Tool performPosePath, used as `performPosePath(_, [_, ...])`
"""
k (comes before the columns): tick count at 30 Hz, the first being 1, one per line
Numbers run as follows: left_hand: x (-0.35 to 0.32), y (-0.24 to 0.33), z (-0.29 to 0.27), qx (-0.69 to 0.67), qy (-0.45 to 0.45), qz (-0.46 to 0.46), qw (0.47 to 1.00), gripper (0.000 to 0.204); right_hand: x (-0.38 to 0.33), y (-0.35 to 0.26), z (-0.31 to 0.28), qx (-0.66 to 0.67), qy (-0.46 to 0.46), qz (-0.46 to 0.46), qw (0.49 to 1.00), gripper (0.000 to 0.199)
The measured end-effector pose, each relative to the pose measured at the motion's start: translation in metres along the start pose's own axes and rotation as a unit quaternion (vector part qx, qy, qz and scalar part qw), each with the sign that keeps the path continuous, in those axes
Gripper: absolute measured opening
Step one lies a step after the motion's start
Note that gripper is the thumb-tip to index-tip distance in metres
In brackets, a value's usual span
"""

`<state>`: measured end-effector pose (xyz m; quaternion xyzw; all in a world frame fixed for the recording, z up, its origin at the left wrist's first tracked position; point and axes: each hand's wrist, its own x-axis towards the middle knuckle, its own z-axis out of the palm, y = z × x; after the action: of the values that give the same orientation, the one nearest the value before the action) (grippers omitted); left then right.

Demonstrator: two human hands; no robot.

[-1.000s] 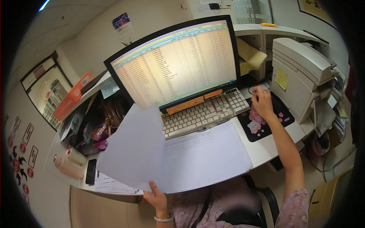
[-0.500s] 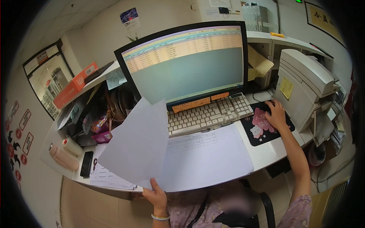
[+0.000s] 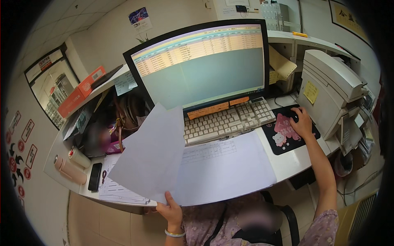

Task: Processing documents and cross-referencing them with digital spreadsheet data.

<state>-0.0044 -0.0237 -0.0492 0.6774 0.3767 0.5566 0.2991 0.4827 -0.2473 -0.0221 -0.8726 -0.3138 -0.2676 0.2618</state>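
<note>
At the near edge of the surface (image 3: 289, 165), I see the left hand (image 3: 170, 211) pinching the lifted sheet (image 3: 150, 158), thumb on top. From this nearer hand, the sheet's long axis seems to run toward the far edge, slightly left. Right of it lies a printed sheet (image 3: 230, 176). Farther off, the right hand (image 3: 303, 123) curls over the mouse pad (image 3: 283, 131); I cannot tell whether it grips anything. Beyond stands the monitor (image 3: 197, 78).
</note>
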Motion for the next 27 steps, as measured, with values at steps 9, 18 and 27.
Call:
performPosePath(9, [0.002, 0.003, 0.004, -0.005, 0.036, 0.026, 0.999, 0.033, 0.0, 0.001, 0.003, 0.022, 0.002, -0.004, 1.0, 0.04])
performPosePath(18, [0.002, -0.009, 0.0, -0.057, 0.051, 0.002, 0.997, 0.032, 0.0, 0.004, 0.004, 0.029, -0.004, -0.004, 1.0, 0.041])
performPosePath(27, [0.003, -0.004, -0.002, -0.088, 0.036, -0.023, 0.995, 0.03, 0.001, 0.004, 0.004, 0.018, -0.022, 0.016, 0.999, 0.044])
